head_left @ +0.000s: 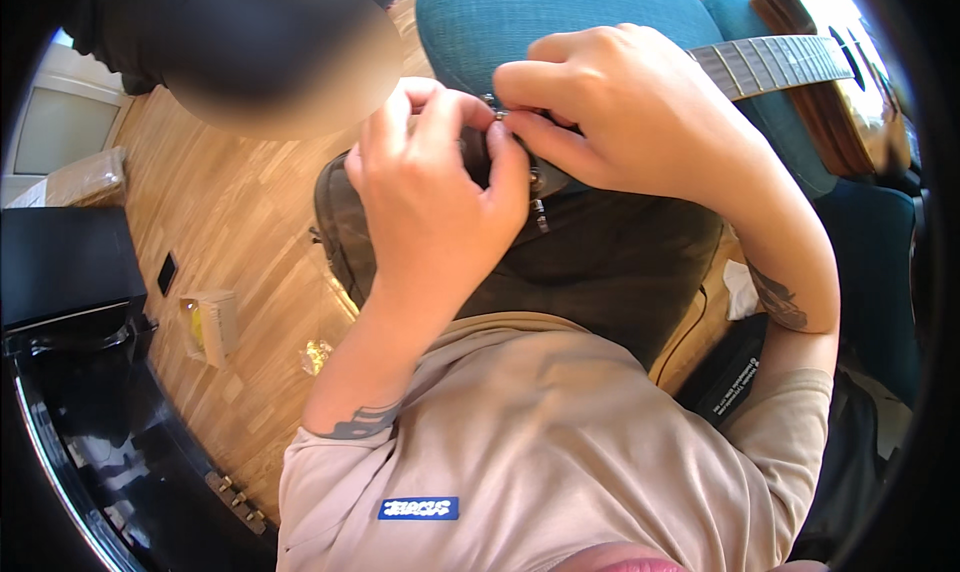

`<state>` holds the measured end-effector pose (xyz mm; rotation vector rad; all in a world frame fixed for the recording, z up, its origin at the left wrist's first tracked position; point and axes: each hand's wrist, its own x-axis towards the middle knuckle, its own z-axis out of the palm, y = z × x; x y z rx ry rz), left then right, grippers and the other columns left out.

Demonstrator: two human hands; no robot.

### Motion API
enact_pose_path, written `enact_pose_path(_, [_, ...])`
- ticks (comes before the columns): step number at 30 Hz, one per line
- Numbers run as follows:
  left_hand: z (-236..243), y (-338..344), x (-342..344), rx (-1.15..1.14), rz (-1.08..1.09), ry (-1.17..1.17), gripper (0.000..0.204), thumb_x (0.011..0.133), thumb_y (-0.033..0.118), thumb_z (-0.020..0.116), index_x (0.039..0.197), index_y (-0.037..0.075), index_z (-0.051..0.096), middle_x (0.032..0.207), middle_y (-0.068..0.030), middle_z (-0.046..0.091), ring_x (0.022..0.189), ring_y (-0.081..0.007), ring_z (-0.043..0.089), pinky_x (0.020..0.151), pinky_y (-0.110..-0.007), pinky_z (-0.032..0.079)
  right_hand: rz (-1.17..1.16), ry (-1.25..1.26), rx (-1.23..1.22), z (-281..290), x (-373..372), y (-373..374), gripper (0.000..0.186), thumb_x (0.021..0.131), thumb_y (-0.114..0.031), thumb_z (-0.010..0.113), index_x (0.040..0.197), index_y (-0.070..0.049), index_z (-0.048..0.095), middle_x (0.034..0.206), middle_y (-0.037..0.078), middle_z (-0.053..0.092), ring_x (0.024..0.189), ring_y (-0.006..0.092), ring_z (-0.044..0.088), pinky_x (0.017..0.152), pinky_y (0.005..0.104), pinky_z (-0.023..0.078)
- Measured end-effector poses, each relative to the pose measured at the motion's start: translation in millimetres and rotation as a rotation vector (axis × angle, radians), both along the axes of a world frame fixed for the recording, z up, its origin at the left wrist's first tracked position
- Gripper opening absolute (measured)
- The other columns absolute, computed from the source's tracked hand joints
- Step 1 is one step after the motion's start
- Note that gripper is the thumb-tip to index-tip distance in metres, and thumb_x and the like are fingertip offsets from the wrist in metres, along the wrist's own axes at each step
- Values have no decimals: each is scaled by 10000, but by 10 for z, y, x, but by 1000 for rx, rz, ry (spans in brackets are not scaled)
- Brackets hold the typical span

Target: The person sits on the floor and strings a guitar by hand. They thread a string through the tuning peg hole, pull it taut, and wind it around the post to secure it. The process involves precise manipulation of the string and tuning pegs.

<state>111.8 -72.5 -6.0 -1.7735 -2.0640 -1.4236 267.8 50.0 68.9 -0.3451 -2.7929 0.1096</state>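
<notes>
An acoustic guitar leans across the teal seat, its fretted neck running from the wooden body at upper right toward my hands. Small metal tuning pegs show at its headstock, which my hands mostly cover. My left hand is closed, thumb and fingers pinching at a small metal tuning peg. From the right, my right hand meets it with thumb and index finger pressed together; whatever lies in that pinch is too small to tell. Beneath the headstock spreads a dark, bag-like cloth thing.
Teal upholstery rises beyond my hands. A person in dark clothes is at upper left, partly blurred. Leftward on the wooden floor lie a phone, a small open carton and gold foil. Glossy black furniture fills the lower left.
</notes>
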Motion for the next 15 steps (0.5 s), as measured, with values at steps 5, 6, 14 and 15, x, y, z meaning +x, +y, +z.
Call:
enact_pose_path(5, [-8, 41, 32, 29, -48, 15, 123, 854, 145, 785, 909, 77, 700, 1046, -69, 602, 943, -297, 644, 809, -465, 462, 4, 19, -2, -37, 24, 22, 174, 939, -245, 712, 860, -90, 710, 724, 132, 691, 680, 381, 696, 619, 486, 556])
enact_pose_path(6, [-5, 49, 27, 42, -57, 41, 122, 853, 135, 784, 908, 73, 694, 1048, -76, 601, 940, -299, 642, 803, -463, 464, 1, 23, -3, -21, 24, 33, 175, 939, -245, 713, 855, -91, 709, 722, 131, 689, 676, 384, 692, 614, 486, 553])
enact_pose_path(14, [-61, 88, -38, 144, -144, 38, 128, 838, 48, 768, 916, 28, 668, 1036, -129, 600, 925, -332, 638, 800, -470, 501, 4, 58, -118, -22, 27, 58, 161, 920, -170, 760, 858, -58, 664, 704, 110, 658, 620, 321, 640, 578, 414, 497])
enact_pose_path(15, [-70, 92, -52, 148, -157, 18, 129, 836, 41, 764, 918, 23, 666, 1029, -134, 599, 901, -334, 639, 786, -465, 509, 16, 63, -144, -34, 28, 71, 150, 922, -120, 770, 872, -47, 649, 695, 94, 639, 588, 285, 615, 554, 378, 471])
